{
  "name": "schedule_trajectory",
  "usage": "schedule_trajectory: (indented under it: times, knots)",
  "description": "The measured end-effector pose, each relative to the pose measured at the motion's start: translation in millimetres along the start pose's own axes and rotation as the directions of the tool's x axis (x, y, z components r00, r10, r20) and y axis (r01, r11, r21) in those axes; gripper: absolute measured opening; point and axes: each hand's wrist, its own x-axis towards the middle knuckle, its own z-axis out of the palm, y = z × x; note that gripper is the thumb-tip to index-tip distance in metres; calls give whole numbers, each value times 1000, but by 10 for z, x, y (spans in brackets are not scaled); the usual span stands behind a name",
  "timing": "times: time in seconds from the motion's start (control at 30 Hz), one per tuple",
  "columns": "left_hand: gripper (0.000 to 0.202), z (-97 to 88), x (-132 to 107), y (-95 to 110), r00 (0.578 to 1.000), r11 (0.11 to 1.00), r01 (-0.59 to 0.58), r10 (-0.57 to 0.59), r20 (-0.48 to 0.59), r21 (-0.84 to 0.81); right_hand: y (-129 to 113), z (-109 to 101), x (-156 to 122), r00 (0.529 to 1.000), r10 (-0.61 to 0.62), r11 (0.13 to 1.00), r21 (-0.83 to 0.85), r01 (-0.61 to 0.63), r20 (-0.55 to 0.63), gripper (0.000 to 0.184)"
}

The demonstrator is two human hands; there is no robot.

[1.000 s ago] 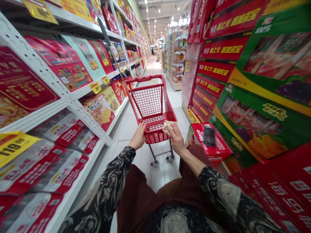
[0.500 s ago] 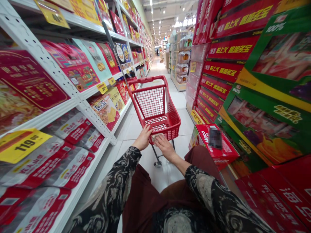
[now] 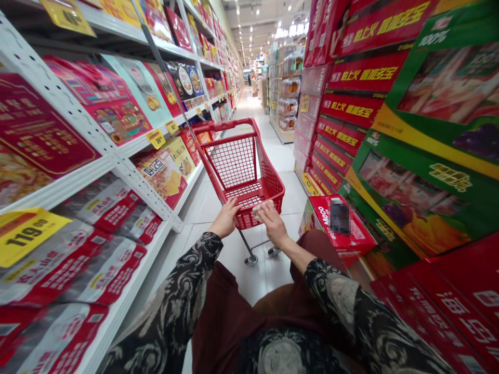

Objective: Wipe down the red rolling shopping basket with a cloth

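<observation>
A red plastic shopping cart stands before my knees, its mesh basket showing nothing inside. My left hand is closed over the left part of the basket's near rim. With my right hand I press a crumpled, pale cloth against the same rim, farther right. Most of the cloth is covered by my fingers. Below the basket, thin metal legs end in small wheels.
White shelves with boxed snacks and packs of bottles line the left. Stacked red drink cartons and green fruit boxes rise on the right. A red box with a blurred dark item on it sits by my right knee.
My right hand has slid rightward along the rim with the cloth, widening the gap to my left hand. The left hand stays on the rim. The view has shifted slightly.
</observation>
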Motion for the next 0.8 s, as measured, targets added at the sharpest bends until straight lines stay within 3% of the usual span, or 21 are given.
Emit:
schedule_trajectory:
  times: [0.2, 0.27, 0.37, 0.47, 0.53, 0.67, 0.8]
  knots:
    - [36, -45, 57, -23, 995, 994, 98, -98, -15, 43, 21, 234, -243, 993, -15, 1000, -22, 18, 121, 32]
    - [26, -84, 68, -53, 990, 988, 144, -144, -13, 54, 40, 200, -262, 987, -35, 999, -9, 37, 159, 30]
    - [19, -163, 76, -57, 974, 971, 224, -225, 8, 81, 77, 55, -162, 995, -20, 1000, 11, 19, 100, 35]
    - [30, -205, 103, 49, 955, 945, 293, -298, 14, 148, 118, -75, 17, 999, 26, 1000, 17, -26, -29, 44]
    - [43, -183, 136, 177, 962, 947, 265, -272, 15, 181, 143, -77, 105, 997, 41, 999, 15, -40, -72, 47]
    - [59, -68, 183, 399, 983, 974, 137, -157, 98, 180, 168, 134, 51, 998, 18, 1000, 6, -17, -61, 45]
    - [64, -17, 161, 412, 985, 981, 110, -129, 113, 158, 192, 381, -257, 998, 63, 998, 11, -64, 32, 43]
